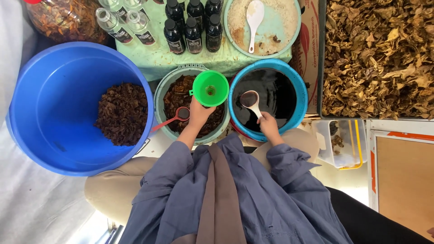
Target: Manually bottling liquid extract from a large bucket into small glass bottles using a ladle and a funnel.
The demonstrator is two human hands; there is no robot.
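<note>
Left hand [199,113] grips funnel [210,88]; right hand [268,126], ladle [250,100].

A low bench [156,61] with a pale green cloth is seen at the top. Dark bottles [193,25] with black caps are stood on it in rows. Clear bottles [122,20] are set just beside them on the left. A round pale green tray [289,31] with a white spoon [254,20] in it is placed on the right part of the bench.

The floor [31,203] is covered with a light grey sheet. A big blue tub [54,108] is set on it. A grey-green bowl [159,97] and a blue bowl [300,97] of dark liquid are placed side by side in front of the bench.
</note>
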